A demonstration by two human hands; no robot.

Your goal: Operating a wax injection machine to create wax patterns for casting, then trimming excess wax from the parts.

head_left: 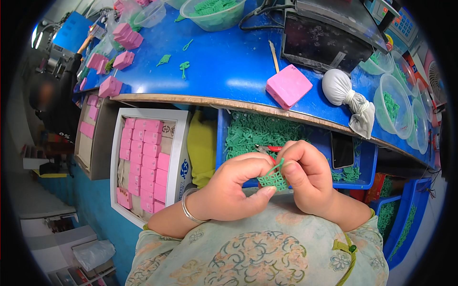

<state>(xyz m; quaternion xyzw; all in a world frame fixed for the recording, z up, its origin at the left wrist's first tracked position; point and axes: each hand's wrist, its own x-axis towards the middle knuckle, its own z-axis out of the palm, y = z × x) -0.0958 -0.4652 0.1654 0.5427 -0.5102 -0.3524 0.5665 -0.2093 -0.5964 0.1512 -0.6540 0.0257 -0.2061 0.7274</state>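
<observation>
A small green openwork piece (273, 181) with a thin stem at its top sits between both hands above the blue tray. My left hand (241, 183) pinches its lower edge between thumb and bent fingers. The stem is closed in the fingertips of my right hand (307, 174). Just behind the hands are red-handled cutters (270, 148) with a metal tip; my fingers hide part of them, and I cannot tell whether they are touched. Beneath lies the blue tray (221, 143), heaped with green openwork pieces (253, 131).
A phone (342, 150) rests on the tray's right side. On the blue table (214, 62) are a pink block (289, 86), a tied white cloth bag (338, 88) and clear bowls (393, 107). Pink blocks fill a white box (174, 143) at left. Another person (59, 100) is far left.
</observation>
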